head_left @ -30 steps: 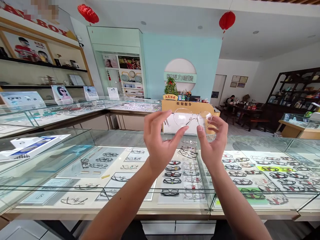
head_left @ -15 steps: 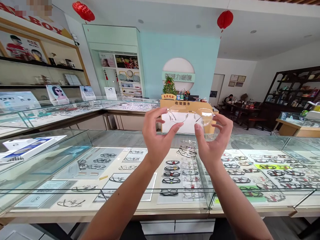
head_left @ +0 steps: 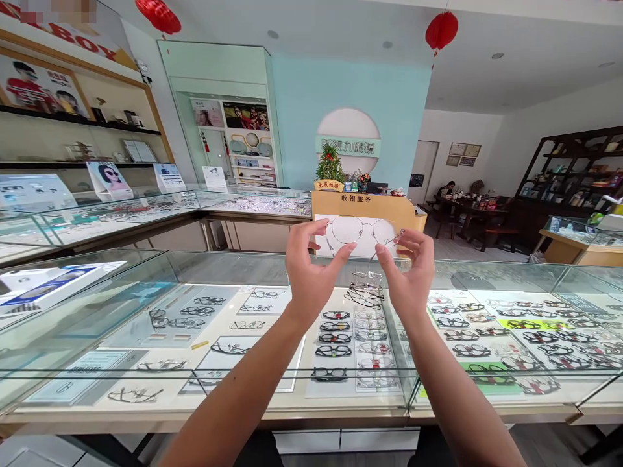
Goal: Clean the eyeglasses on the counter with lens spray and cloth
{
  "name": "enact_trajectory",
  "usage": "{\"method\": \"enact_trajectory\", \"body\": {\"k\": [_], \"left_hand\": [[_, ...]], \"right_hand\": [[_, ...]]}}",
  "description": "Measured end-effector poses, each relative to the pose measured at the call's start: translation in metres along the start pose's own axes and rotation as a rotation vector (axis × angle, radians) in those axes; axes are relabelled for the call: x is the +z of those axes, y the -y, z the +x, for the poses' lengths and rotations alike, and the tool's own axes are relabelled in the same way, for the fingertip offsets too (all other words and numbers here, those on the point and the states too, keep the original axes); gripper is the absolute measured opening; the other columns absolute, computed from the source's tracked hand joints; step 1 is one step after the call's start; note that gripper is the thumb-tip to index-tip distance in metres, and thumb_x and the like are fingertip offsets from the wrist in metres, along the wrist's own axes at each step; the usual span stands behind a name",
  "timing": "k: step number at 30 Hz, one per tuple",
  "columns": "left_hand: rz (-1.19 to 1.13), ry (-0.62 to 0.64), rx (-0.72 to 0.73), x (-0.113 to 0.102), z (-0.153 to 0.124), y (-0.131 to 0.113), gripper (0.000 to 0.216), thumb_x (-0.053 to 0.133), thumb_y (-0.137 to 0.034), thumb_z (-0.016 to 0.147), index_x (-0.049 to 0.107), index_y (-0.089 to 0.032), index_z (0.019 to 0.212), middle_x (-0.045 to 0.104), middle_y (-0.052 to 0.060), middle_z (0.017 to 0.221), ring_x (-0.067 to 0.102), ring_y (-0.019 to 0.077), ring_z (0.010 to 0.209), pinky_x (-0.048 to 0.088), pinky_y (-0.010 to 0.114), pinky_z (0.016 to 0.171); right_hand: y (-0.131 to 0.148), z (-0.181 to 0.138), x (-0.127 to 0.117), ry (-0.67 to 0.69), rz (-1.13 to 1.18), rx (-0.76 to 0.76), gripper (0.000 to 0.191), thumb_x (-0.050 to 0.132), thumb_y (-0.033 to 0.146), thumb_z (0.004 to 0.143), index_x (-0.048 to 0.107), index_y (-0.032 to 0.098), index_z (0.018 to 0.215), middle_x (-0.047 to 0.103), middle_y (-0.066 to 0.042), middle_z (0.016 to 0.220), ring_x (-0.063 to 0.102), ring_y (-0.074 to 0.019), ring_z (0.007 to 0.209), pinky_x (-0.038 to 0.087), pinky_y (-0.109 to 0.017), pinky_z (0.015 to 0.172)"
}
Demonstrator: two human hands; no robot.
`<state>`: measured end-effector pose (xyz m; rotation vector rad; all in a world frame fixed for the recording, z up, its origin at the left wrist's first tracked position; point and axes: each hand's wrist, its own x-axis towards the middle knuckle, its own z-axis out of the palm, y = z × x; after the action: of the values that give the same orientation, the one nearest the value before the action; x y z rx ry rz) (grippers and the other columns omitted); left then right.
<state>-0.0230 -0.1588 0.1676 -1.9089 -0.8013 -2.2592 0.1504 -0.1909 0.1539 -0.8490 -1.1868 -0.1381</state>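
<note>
I hold a thin metal-framed pair of glasses (head_left: 363, 231) with clear round lenses up in front of me, above the glass display counter (head_left: 204, 370). My left hand (head_left: 311, 272) pinches the left lens rim between thumb and fingers. On the other side, my right hand (head_left: 409, 272) grips the right rim near the hinge. Both arms reach forward over the counter. Several more loose frames (head_left: 365, 292) lie on the counter top just beyond my hands.
Rows of spectacle frames fill the trays under the counter glass. A wooden cashier desk (head_left: 365, 214) with a small tree stands behind. More glass cases run along the left wall. A person sits at a dark table (head_left: 467, 211) at the back right.
The glasses tilted and turned between my fingers, and my hands drew slightly closer together and a little lower. The view shifted slightly.
</note>
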Motion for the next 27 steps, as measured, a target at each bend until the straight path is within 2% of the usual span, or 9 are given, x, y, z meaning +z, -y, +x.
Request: {"method": "enact_trajectory", "body": {"k": [2, 4, 11, 18, 23, 27], "left_hand": [[0.015, 0.032, 0.019, 0.002, -0.006, 0.010, 0.052, 0.090, -0.042, 0.086, 0.067, -0.026, 0.129, 0.071, 0.007, 0.120, 0.070, 0.0216, 0.106, 0.059, 0.036, 0.080], [-0.007, 0.059, 0.039, 0.004, -0.015, 0.026, 0.051, 0.090, -0.040, 0.086, 0.067, -0.025, 0.129, 0.071, 0.008, 0.120, 0.070, 0.0219, 0.107, 0.061, 0.037, 0.081], [-0.062, 0.112, 0.007, 0.017, -0.045, 0.090, 0.053, 0.089, -0.043, 0.087, 0.065, -0.022, 0.129, 0.074, 0.011, 0.121, 0.074, 0.0243, 0.112, 0.067, 0.042, 0.087], [-0.205, 0.129, -0.212, 0.026, -0.072, 0.120, 0.054, 0.094, -0.040, 0.081, 0.065, -0.020, 0.121, 0.078, 0.011, 0.117, 0.081, 0.0255, 0.108, 0.068, 0.041, 0.089], [-0.210, 0.187, -0.392, 0.029, -0.095, 0.134, 0.057, 0.098, -0.042, 0.076, 0.062, -0.021, 0.115, 0.082, 0.011, 0.110, 0.083, 0.0285, 0.106, 0.068, 0.047, 0.095], [-0.213, 0.246, -0.471, 0.027, -0.113, 0.144, 0.055, 0.096, -0.040, 0.078, 0.058, -0.023, 0.115, 0.083, 0.007, 0.098, 0.084, 0.0290, 0.101, 0.067, 0.049, 0.097]], "right_hand": [[-0.016, -0.006, 0.003, 0.032, 0.067, 0.073, 0.050, 0.085, 0.047, 0.088, 0.060, 0.025, 0.125, 0.069, -0.009, 0.120, 0.072, -0.0250, 0.110, 0.062, -0.044, 0.091], [-0.032, -0.012, 0.006, 0.045, 0.117, 0.079, 0.049, 0.086, 0.044, 0.087, 0.060, 0.025, 0.124, 0.070, -0.009, 0.122, 0.072, -0.0251, 0.114, 0.063, -0.045, 0.094], [-0.084, -0.029, 0.021, 0.066, 0.058, -0.073, 0.049, 0.086, 0.039, 0.088, 0.062, 0.023, 0.128, 0.068, -0.011, 0.123, 0.070, -0.0271, 0.119, 0.065, -0.047, 0.096], [-0.122, -0.041, 0.033, 0.156, 0.056, -0.008, 0.049, 0.086, 0.037, 0.087, 0.063, 0.022, 0.128, 0.068, -0.010, 0.122, 0.070, -0.0265, 0.114, 0.065, -0.047, 0.096], [-0.152, -0.059, 0.037, 0.227, 0.058, 0.101, 0.048, 0.086, 0.038, 0.088, 0.063, 0.022, 0.126, 0.067, -0.010, 0.120, 0.071, -0.0251, 0.111, 0.064, -0.046, 0.096], [-0.169, -0.074, 0.036, 0.276, 0.077, 0.203, 0.048, 0.088, 0.036, 0.086, 0.064, 0.022, 0.125, 0.068, -0.009, 0.121, 0.071, -0.0252, 0.112, 0.064, -0.046, 0.098]]}}
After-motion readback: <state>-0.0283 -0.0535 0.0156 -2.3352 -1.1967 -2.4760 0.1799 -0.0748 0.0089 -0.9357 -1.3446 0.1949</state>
